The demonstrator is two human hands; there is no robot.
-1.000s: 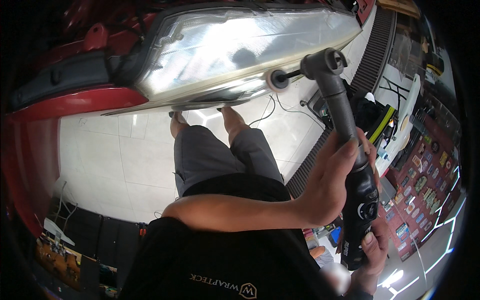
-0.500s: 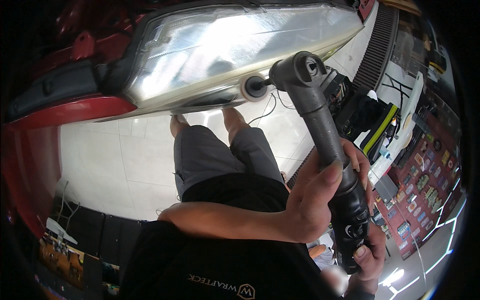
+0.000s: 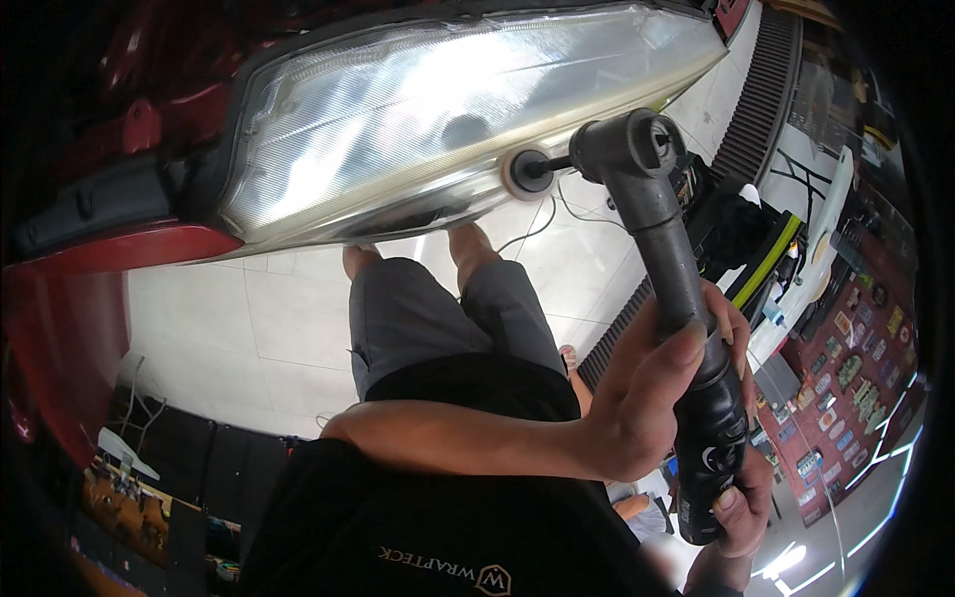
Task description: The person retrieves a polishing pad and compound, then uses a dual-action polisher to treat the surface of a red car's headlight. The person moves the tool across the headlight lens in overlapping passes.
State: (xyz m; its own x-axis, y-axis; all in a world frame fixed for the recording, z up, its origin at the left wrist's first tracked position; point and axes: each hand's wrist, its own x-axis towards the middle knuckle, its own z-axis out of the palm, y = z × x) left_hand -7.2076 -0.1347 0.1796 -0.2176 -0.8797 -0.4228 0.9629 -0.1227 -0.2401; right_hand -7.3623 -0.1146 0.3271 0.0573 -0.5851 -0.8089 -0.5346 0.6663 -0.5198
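Note:
A black cordless polisher (image 3: pixel 652 224) with an angled head slants across the right side, gripped in both hands. My left hand (image 3: pixel 647 398) wraps around its middle, thumb on top, the forearm crossing my body. Lower down, my right hand (image 3: pixel 748 507) is closed around the handle end. From the tool's head a thin shaft leads to a small round polishing pad (image 3: pixel 527 175). The pad is at the lower edge of a large clear headlight (image 3: pixel 368 119), seemingly against the lens; exact contact is hard to tell. The lens has a yellowish lower rim.
Red bodywork (image 3: pixel 129 247) borders the headlight on the left. A cable (image 3: pixel 527 239) lies on the white tiled floor (image 3: pixel 288 328). To the right are a dark ribbed strip (image 3: pixel 761 90), a black and yellow-green bag (image 3: pixel 771 259) and a white panel (image 3: pixel 826 219). Another person is partly visible behind my hands.
The polisher and both hands have shifted slightly right, the pad moving a little along the headlight's lower edge. The view has also shifted slightly. Both grips stay the same.

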